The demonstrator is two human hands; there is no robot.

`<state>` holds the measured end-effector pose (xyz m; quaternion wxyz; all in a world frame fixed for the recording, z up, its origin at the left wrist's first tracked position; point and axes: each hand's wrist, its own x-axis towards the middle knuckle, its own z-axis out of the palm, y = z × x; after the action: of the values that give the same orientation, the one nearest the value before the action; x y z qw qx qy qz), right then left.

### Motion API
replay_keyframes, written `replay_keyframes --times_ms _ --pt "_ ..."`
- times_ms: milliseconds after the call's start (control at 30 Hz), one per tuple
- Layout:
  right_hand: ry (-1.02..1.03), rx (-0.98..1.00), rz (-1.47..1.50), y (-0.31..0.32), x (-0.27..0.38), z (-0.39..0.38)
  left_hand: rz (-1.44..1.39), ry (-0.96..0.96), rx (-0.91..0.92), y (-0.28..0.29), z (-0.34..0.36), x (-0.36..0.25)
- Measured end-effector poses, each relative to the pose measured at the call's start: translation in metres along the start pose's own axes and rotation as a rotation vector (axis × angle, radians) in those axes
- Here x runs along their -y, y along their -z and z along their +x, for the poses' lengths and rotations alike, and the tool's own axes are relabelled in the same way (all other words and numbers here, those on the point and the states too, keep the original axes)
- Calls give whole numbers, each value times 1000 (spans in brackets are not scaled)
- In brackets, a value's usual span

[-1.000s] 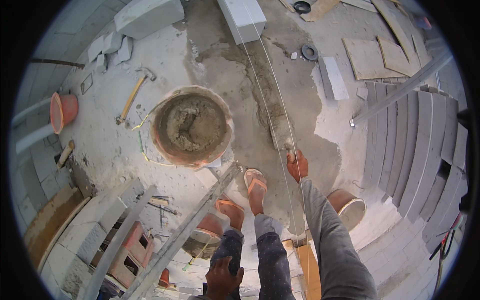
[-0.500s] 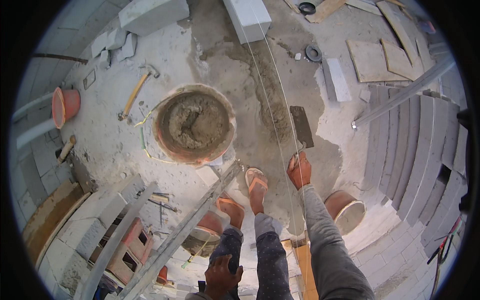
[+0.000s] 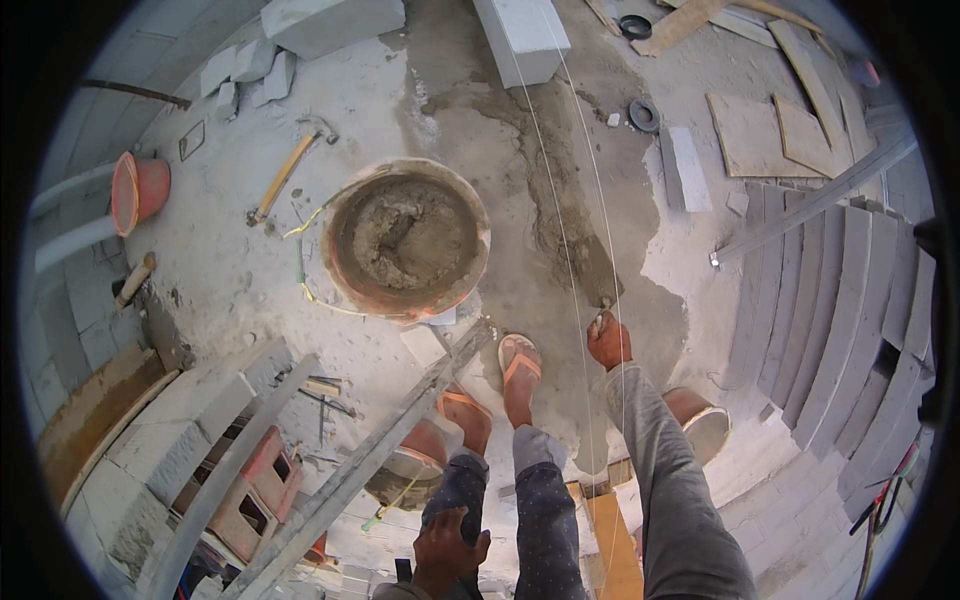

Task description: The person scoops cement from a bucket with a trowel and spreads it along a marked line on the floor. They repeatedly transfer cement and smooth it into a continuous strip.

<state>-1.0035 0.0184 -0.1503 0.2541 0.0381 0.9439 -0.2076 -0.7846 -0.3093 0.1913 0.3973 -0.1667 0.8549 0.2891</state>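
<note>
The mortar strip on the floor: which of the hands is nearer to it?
Right. The right hand holds a trowel at the near end of the mortar strip; the left hand rests on the left leg, farther away.

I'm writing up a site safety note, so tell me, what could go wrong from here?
The right hand holds a trowel, and two strings run close by it in this view; the trowel or the sleeve might snag one. The sandals are open, so mortar could splash in. The hammer lies loose on the floor near the tub and might trip someone.
</note>
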Motion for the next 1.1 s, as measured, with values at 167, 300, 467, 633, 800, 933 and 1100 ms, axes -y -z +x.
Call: replay_keyframes --times_ms 167,300,467,633,800,933,1100 --pt "-36 -64 14 -8 9 -5 -15 8 12 -1 -3 0" --pt "-80 -75 -48 0 21 10 -29 16 8 0 -4 0" --pt "-81 8 -47 20 23 11 -16 11 -12 0 -5 0" --pt "33 8 -15 25 25 17 -17 21 7 0 -5 1" --pt "38 -35 -17 38 41 15 -33 34 24 -3 -7 3" --pt "-21 -384 163 58 50 9 -25 5 -8 -2 -8 2" --pt "74 -296 3 78 55 0 -52 -33 -46 -1 -10 0"
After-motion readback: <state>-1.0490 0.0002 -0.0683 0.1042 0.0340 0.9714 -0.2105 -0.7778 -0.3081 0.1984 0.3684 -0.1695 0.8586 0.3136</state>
